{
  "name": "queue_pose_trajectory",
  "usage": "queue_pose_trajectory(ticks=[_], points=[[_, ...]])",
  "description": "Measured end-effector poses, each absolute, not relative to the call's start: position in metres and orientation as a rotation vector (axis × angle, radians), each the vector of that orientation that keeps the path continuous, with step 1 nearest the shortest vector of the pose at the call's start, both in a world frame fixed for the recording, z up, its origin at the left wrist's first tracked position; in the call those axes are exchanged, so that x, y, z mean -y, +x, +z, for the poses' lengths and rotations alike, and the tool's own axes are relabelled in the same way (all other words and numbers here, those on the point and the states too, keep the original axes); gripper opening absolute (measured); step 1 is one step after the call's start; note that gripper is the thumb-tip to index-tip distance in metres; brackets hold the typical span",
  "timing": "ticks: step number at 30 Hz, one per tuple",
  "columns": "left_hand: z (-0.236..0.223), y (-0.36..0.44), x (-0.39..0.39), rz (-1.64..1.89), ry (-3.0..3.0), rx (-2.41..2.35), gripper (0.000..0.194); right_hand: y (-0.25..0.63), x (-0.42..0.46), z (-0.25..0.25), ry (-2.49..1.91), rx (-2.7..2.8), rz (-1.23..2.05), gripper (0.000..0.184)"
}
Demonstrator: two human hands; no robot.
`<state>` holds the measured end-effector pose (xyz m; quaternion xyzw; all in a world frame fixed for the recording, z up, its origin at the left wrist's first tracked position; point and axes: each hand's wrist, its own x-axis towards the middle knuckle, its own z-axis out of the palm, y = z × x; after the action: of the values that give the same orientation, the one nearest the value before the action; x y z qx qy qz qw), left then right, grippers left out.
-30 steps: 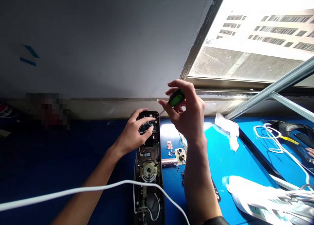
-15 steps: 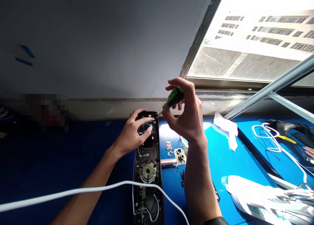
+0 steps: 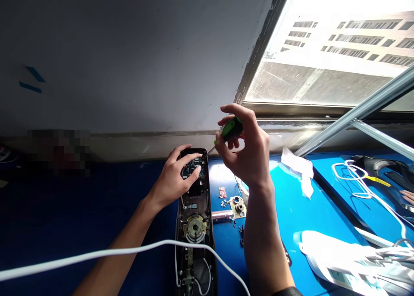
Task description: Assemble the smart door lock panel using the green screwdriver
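Note:
A long black housing, like an electronic door lock panel, lies opened lengthwise before me. In its far end sits a circuit board; lower down is a round metal mechanism. My left hand grips the far end, some fingers over the edge, forefinger and thumb on the board side. The handle of a green and black screwdriver is between the fingers of my right hand. Its shaft slants down to the housing's upper right corner, close to my left forefinger; the exact contact is too small to see.
Right of the housing lie a small red packet, small metal parts, a square plate and a wrapped cylinder. A white cable crosses in front. A metal frame, a white device and another person's hand are farther right.
The screwdriver handle has turned slightly in my right fingers, its tip staying at the housing corner. My left hand keeps its place. The view has shifted a little.

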<state>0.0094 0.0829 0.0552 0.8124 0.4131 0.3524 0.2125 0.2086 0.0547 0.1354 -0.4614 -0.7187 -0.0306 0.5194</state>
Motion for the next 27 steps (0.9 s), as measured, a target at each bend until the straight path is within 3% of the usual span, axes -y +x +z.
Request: queue_pose_trajectory(ticks=[3, 7, 15, 20, 27], points=[[0.054, 0.011, -0.082, 1.075, 2.302, -1.186, 0.033, 0.207, -0.05, 0.138, -1.049, 1.689, -0.093, 0.045], [0.053, 0.014, -0.083, 1.218, 2.435, -1.13, 0.014, 0.205, -0.039, 0.148, -1.114, 1.644, -0.061, 0.042], [0.067, 0.017, -0.069, 1.212, 2.542, -0.895, 0.011, 0.241, -0.013, 0.169, -1.285, 1.676, 0.181, 0.043], [0.069, 0.04, -0.05, 0.726, 2.633, -0.649, 0.013, 0.271, -0.006, 0.164, -1.553, 1.926, 0.378, 0.046], [0.071, 0.085, -0.05, 0.053, 2.988, -0.597, 0.021, 0.29, 0.001, 0.154, -1.732, 1.983, 0.296, 0.039]])
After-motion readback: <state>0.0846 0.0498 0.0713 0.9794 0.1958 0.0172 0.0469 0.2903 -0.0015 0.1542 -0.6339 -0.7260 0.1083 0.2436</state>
